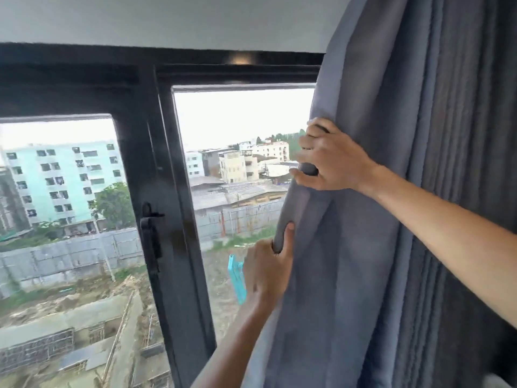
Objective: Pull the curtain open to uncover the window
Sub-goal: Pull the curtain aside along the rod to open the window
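Observation:
A grey-blue curtain [363, 191] hangs bunched in folds over the right part of the view. Its leading edge runs down just right of the middle. My right hand [333, 158] grips that edge high up, fingers wrapped around the cloth. My left hand [268, 270] grips the same edge lower down, thumb pointing up along the fold. The window [237, 121] with its black frame [167, 191] shows uncovered to the left, with buildings and a building site outside.
A black window handle [149, 236] sits on the central frame post. A turquoise object [236, 278] shows just left of my left hand, beside the glass. A white ceiling strip [167, 21] runs above the frame.

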